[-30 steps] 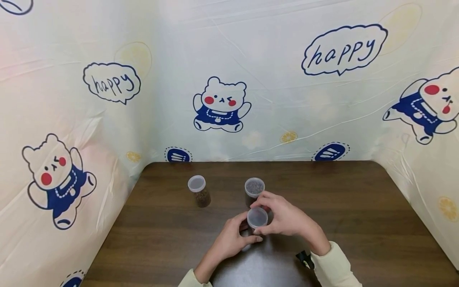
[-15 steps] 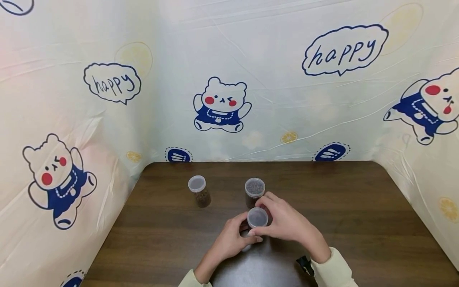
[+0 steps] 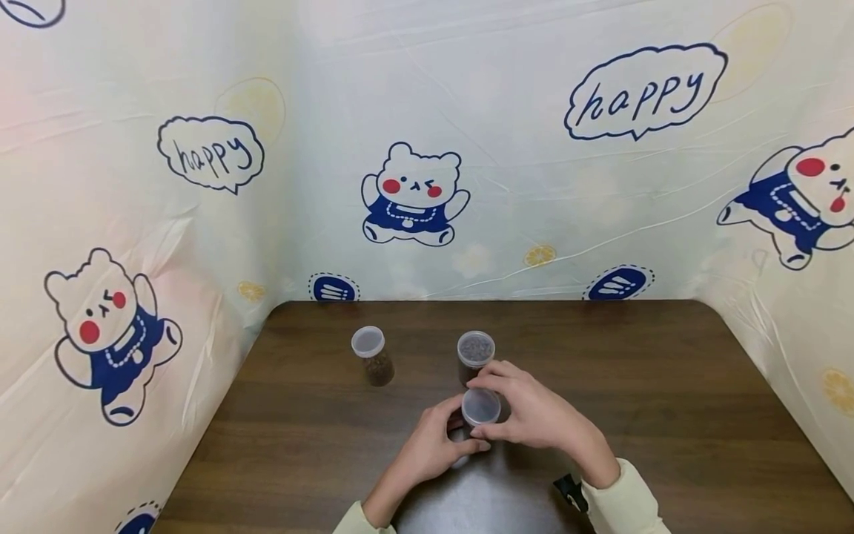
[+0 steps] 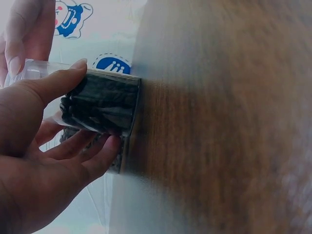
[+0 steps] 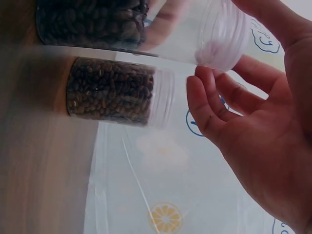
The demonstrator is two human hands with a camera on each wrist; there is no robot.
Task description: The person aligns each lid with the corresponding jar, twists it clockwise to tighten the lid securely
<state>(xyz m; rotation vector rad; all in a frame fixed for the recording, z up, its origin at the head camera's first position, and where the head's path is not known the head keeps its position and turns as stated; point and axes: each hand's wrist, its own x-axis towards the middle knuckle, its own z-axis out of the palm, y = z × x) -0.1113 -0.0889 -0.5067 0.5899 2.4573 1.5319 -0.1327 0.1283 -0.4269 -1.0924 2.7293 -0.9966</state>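
Note:
A clear plastic jar (image 4: pixel 109 100) partly filled with dark beans stands upright on the table between both hands. My left hand (image 3: pixel 430 445) grips the lower part of its body, thumb on the near side, fingers behind. Around the translucent lid (image 3: pixel 481 408), the thumb and fingers of my right hand (image 3: pixel 540 411) hold the rim from the right. The lid sits on the jar; whether it is loose cannot be told. Just behind stands a second lidded jar (image 5: pixel 112 90) of brown beans, close to the right fingertips.
A third lidded jar (image 3: pixel 376 365) with brown contents stands on the wooden table (image 3: pixel 300 445), back left. A small black object (image 3: pixel 570 492) lies by the right sleeve (image 3: pixel 623 500). A printed cloth (image 3: pixel 507 208) hangs behind the table's far edge and along both sides.
Half a second ago the right thumb was farther left round the lid; it has moved back and the fingers reach around the far rim again. The left hand and jars have stayed put.

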